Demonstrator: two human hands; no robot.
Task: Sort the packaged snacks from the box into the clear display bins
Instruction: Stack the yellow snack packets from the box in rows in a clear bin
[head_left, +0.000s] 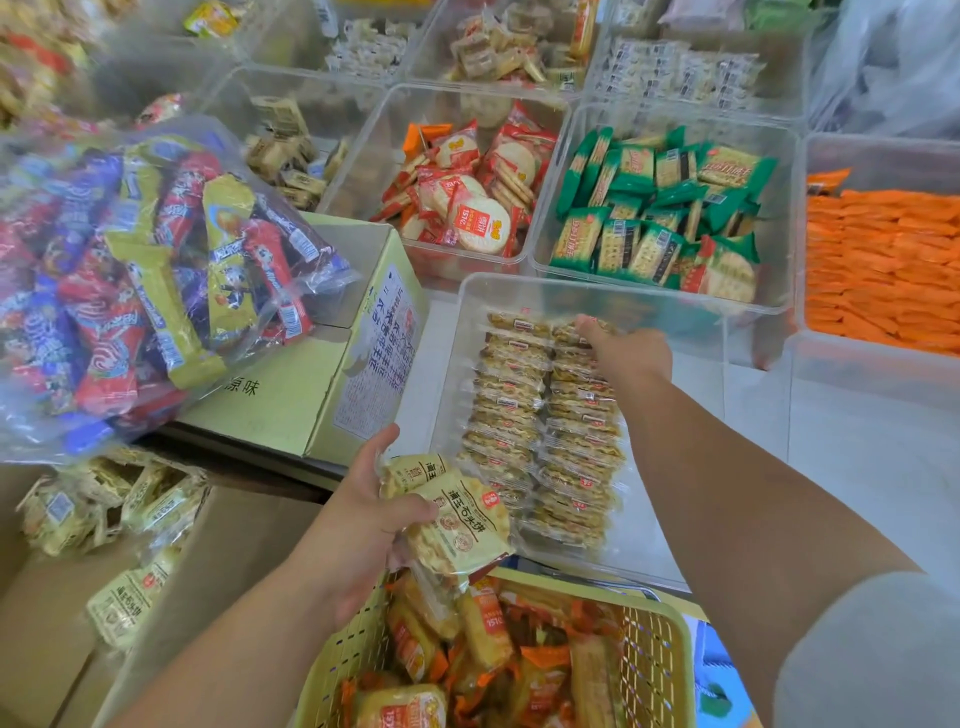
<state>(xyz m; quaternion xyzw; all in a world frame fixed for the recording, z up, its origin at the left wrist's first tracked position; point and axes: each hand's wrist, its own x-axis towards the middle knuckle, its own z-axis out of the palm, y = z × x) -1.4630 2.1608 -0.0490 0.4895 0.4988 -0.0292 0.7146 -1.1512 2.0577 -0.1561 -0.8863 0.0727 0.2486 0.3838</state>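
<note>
A brown cardboard box (218, 551) at the lower left holds several pale yellow snack packs (109, 504). My left hand (363, 514) grips a small stack of the same yellow packs (452, 514) just above a yellow basket. In front stands a clear bin (675, 322) with two neat rows of these packs (545, 431) standing on edge. My right hand (623, 351) reaches into that bin and rests on the far end of the right row; its fingertips are hidden among the packs.
A yellow plastic basket (670, 654) of orange snacks sits at the bottom. A clear bag of colourful wafers (135, 280) lies on a green carton (311, 395) at left. Behind are clear bins of red rice crackers (467, 192), green biscuits (660, 208) and orange sticks (883, 265).
</note>
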